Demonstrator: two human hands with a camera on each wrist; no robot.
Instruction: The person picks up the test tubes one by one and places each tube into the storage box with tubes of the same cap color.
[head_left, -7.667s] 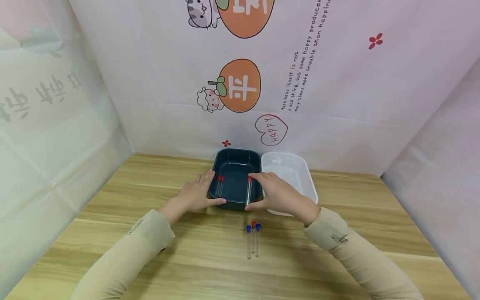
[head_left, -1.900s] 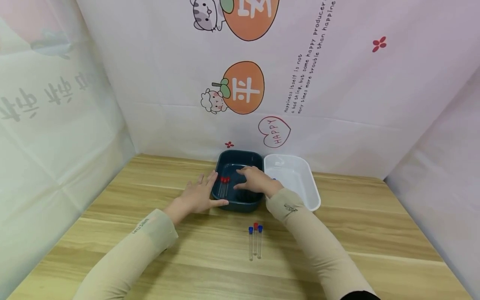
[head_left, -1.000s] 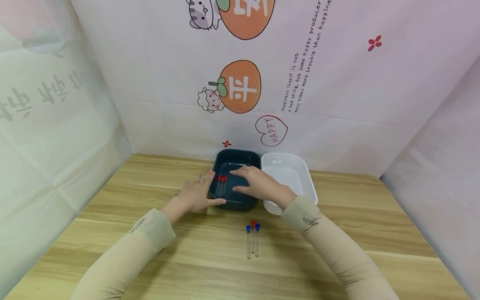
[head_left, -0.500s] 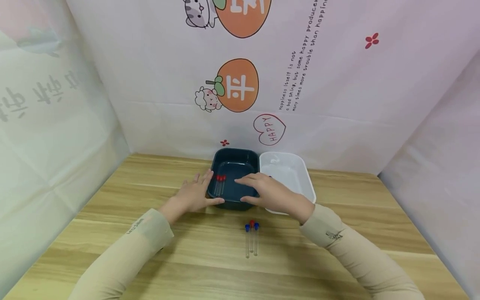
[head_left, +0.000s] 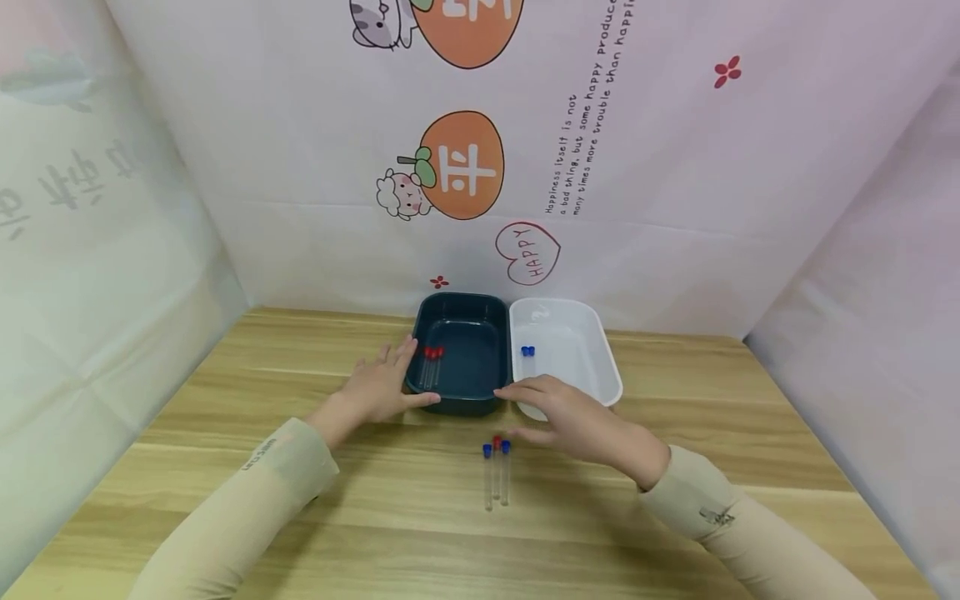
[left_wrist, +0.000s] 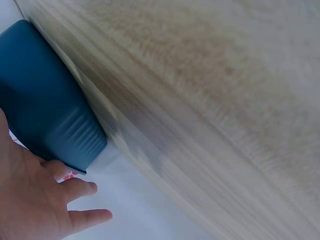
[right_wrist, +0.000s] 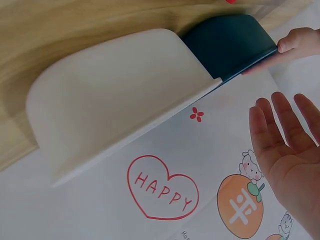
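My left hand (head_left: 375, 390) rests with spread fingers against the left side and near corner of a dark teal bin (head_left: 474, 343). Three red-capped test tubes (head_left: 432, 367) lie side by side in that bin's left part. My right hand (head_left: 577, 423) hovers over the near edge of a white bin (head_left: 573, 354), fingers extended and holding nothing. Two blue-capped tubes (head_left: 528, 351) show in the white bin, mostly by their caps. Right by my right thumb, on the table, a red-capped test tube (head_left: 497, 471) lies between a blue-capped test tube (head_left: 487, 479) and another blue-capped tube (head_left: 506, 475).
The two bins stand side by side at the back of the wooden table (head_left: 360, 525), close to a printed white cloth backdrop (head_left: 315, 167). Pale cloth walls rise on the left and right sides.
A red-capped tube that my right hand pinched in the oldest frame now lies in the dark bin with two others. My right hand has drawn back toward the tubes on the table. Left hand stays.
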